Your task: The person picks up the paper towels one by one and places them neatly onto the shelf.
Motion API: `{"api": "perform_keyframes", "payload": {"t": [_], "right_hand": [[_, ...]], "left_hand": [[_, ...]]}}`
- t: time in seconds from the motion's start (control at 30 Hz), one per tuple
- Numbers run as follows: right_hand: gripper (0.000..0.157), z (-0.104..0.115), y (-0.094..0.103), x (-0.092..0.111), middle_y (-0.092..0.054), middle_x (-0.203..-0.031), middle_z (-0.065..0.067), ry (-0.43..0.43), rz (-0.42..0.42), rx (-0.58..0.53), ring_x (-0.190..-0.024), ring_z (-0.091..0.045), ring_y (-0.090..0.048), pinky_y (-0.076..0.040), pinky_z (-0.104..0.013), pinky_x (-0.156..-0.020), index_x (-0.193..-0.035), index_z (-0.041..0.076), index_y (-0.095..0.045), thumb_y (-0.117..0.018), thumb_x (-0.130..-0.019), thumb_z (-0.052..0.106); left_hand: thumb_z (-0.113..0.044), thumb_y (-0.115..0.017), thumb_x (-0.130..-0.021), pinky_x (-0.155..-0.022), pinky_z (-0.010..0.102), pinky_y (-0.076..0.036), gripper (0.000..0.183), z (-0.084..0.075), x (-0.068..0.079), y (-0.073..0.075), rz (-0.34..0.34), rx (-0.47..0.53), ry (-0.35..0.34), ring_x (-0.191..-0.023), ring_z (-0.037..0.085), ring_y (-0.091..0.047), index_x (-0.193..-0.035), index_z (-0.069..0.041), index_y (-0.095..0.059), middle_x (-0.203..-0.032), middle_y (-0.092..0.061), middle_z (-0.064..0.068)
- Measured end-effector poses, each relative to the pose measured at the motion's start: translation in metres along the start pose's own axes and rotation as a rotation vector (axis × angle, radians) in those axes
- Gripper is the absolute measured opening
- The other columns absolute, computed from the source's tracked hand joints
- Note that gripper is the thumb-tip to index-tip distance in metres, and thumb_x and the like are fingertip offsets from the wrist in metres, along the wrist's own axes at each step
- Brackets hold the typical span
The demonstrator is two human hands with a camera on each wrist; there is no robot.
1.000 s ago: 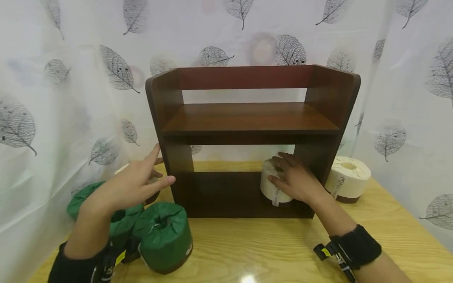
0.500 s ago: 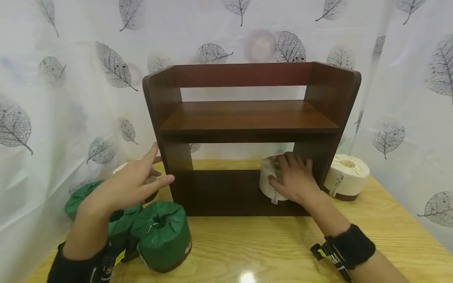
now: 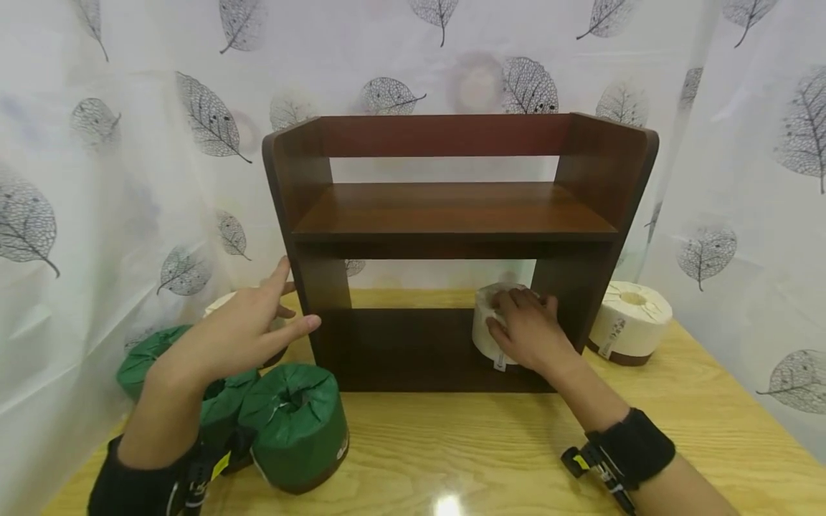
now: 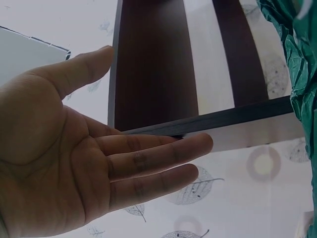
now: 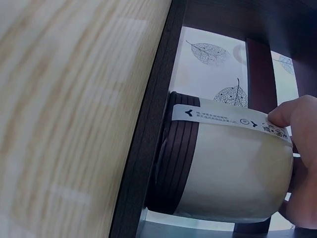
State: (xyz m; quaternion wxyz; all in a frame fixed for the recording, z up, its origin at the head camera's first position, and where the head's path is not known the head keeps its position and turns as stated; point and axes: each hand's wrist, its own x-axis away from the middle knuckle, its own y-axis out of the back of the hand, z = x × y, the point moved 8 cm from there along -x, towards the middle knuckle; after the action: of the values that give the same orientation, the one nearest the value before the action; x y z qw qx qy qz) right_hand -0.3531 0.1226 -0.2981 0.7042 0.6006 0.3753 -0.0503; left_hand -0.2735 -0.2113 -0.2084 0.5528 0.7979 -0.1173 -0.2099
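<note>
A cream paper-wrapped roll (image 3: 487, 333) with a brown ribbed base stands upright on the bottom board of a dark wooden shelf unit (image 3: 400, 351), near its right side. My right hand (image 3: 532, 333) grips this roll from above, fingers bent over the top and thumb at the near rim. In the right wrist view, the thumb lies against the printed paper strip (image 5: 223, 120) on the roll; the other fingers are partly hidden. My left hand (image 3: 226, 333) rests its extended index finger against the unit's left side panel, thumb held apart, palm holding nothing.
Several green-wrapped rolls (image 3: 293, 430) stand at the left, partly behind my left arm. Another cream roll (image 3: 631, 322) stands outside the unit on the right. The wooden table (image 3: 452, 444) runs to a leaf-patterned curtain (image 3: 161, 165). The upper shelf board (image 3: 452, 204) overhangs the right hand.
My right hand's fingers, spread across the roll's top earlier, have shifted left and bent over it. The roll stays in place in the unit. The left hand keeps its position.
</note>
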Motion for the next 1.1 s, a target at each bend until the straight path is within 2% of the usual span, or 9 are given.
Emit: {"api": "perform_keyframes", "payload": {"t": [0.13,0.37,0.5,0.7,0.9,1.1], "right_hand": [[0.028,0.000,-0.001,0.000,-0.059,-0.106,-0.004,-0.002,0.043,-0.045,-0.096,-0.025,-0.053,-0.028,-0.058,-0.079,-0.110,0.013,-0.055,-0.046,-0.092,0.032],[0.033,-0.006,-0.004,-0.001,-0.059,-0.106,-0.003,-0.045,0.143,-0.099,-0.098,-0.025,-0.053,-0.026,-0.057,-0.081,-0.112,0.013,-0.054,-0.047,-0.083,0.024],[0.032,-0.012,-0.004,-0.001,-0.058,-0.105,-0.003,-0.054,0.194,-0.124,-0.097,-0.024,-0.052,-0.024,-0.057,-0.081,-0.113,0.013,-0.053,-0.049,-0.082,0.021],[0.041,-0.016,-0.002,-0.001,-0.056,-0.111,-0.007,-0.049,0.233,-0.157,-0.100,-0.024,-0.049,-0.022,-0.056,-0.080,-0.116,0.011,-0.051,-0.048,-0.076,0.003],[0.059,-0.019,0.000,0.000,-0.056,-0.122,-0.010,-0.030,0.201,-0.158,-0.114,-0.027,-0.047,-0.026,-0.057,-0.086,-0.115,0.011,-0.052,-0.051,-0.063,-0.017],[0.059,-0.018,0.006,-0.002,-0.059,-0.117,-0.011,0.023,0.158,-0.137,-0.114,-0.028,-0.048,-0.031,-0.055,-0.087,-0.110,0.011,-0.054,-0.056,-0.061,-0.021]], "left_hand": [[-0.059,-0.043,-0.090,-0.083,0.048,-0.049,0.093,0.000,0.000,-0.001,0.004,-0.005,0.005,-0.098,0.020,-0.060,-0.144,-0.014,0.017,-0.126,-0.053,0.020],[-0.059,-0.043,-0.089,-0.081,0.047,-0.050,0.093,0.000,0.000,0.000,-0.003,-0.011,0.000,-0.096,0.020,-0.061,-0.144,-0.017,0.018,-0.120,-0.057,0.019],[-0.059,-0.043,-0.089,-0.082,0.048,-0.050,0.093,-0.001,-0.001,0.000,-0.003,-0.008,-0.007,-0.095,0.020,-0.061,-0.144,-0.017,0.019,-0.119,-0.058,0.019],[-0.059,-0.044,-0.089,-0.082,0.048,-0.050,0.092,-0.001,-0.001,0.002,0.004,-0.006,0.005,-0.093,0.018,-0.062,-0.143,-0.019,0.020,-0.116,-0.060,0.018],[-0.056,-0.045,-0.090,-0.082,0.048,-0.049,0.092,0.000,-0.001,0.001,0.012,0.012,0.006,-0.093,0.018,-0.062,-0.143,-0.018,0.020,-0.118,-0.059,0.019],[-0.058,-0.044,-0.089,-0.082,0.048,-0.049,0.093,0.001,-0.001,0.001,0.021,0.022,0.010,-0.091,0.016,-0.062,-0.143,-0.018,0.019,-0.118,-0.059,0.018]]}}
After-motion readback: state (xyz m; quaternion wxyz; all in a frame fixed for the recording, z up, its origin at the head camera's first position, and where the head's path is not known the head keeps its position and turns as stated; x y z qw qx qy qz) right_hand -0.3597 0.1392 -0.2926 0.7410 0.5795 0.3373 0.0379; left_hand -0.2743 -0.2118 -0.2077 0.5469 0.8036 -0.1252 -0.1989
